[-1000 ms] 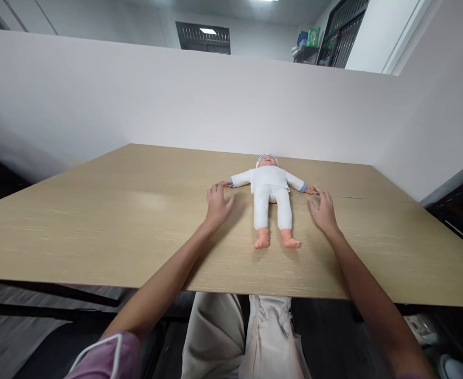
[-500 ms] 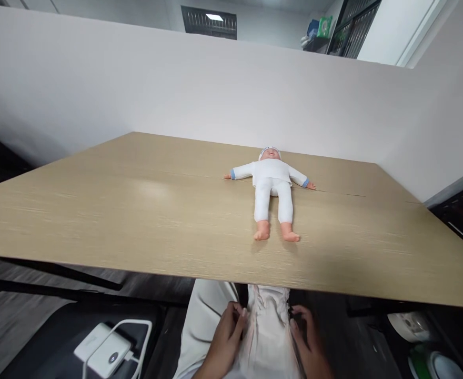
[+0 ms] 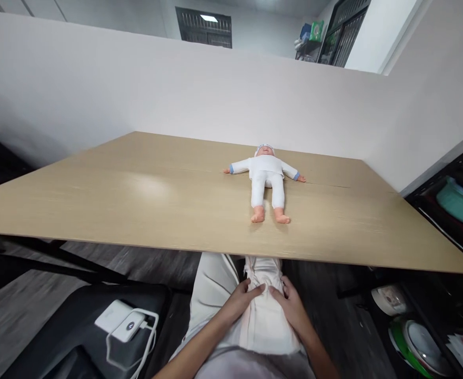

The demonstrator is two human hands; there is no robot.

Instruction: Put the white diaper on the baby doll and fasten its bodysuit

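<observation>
An unfolded white diaper [image 3: 269, 329] with pale pink edges lies along my lap, its far end under the table edge. My left hand [image 3: 242, 300] grips its left side at the gathered middle, thumb on top. On the opposite side my right hand [image 3: 291, 304] grips the other edge, its thumb also laid on the upper face. The fingers beneath the diaper are partly hidden. Beyond, on the table, a baby doll [image 3: 268, 167] in white clothes with blue cuffs lies on its back, arms spread, feet toward me. Neither hand touches the doll.
The wooden table [image 3: 168, 210] meets a white partition [image 3: 200, 95]. A black chair [image 3: 69, 305] at left bears a white power bank [image 3: 131, 323] with a cable. A dark shelf [image 3: 416, 295] at right holds a white container [image 3: 389, 300] and a teal basin [image 3: 460, 202].
Both hands have moved forward and inward on the diaper, thumbs now lying over its middle. The view has tilted down, showing more of my lap and the diaper's near end. The doll has stayed put.
</observation>
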